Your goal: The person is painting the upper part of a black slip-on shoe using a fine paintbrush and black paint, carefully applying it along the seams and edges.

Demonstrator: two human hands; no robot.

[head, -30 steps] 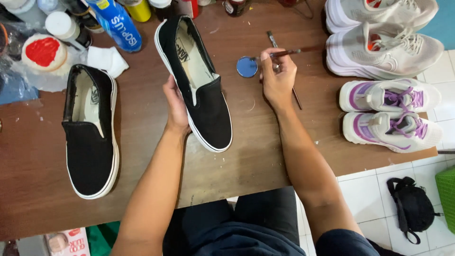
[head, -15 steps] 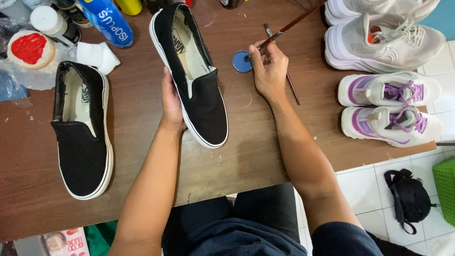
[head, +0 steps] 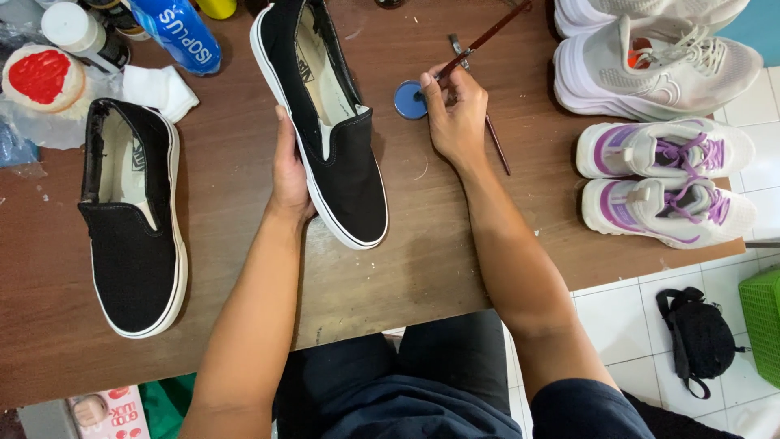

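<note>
L hand [head: 290, 167] grips black slip-on [head: 325, 114], R hand [head: 455, 114] pinches brush [head: 479, 41] — tip at blue lid [head: 409, 100]

To my left on the counter [head: 244, 268] lies a second black slip-on shoe [head: 134, 219], toe toward me, white sole edge showing. Beyond it sit a folded white cloth [head: 162, 89], a round lid smeared red [head: 41, 77] on clear plastic wrap, a white-capped bottle [head: 77, 28] and a blue bottle [head: 175, 32] lying tilted. A spare brush [head: 496, 142] rests flat on the wood. On my right stand two white sneakers [head: 650, 69] (the farther one cut off by the frame) and, nearer me, a white-and-purple pair [head: 662, 179] side by side at the counter's edge. Down on the white tiled floor [head: 617, 325] lies a small black bag [head: 699, 337], with a green basket [head: 764, 321] just beside it.
</note>
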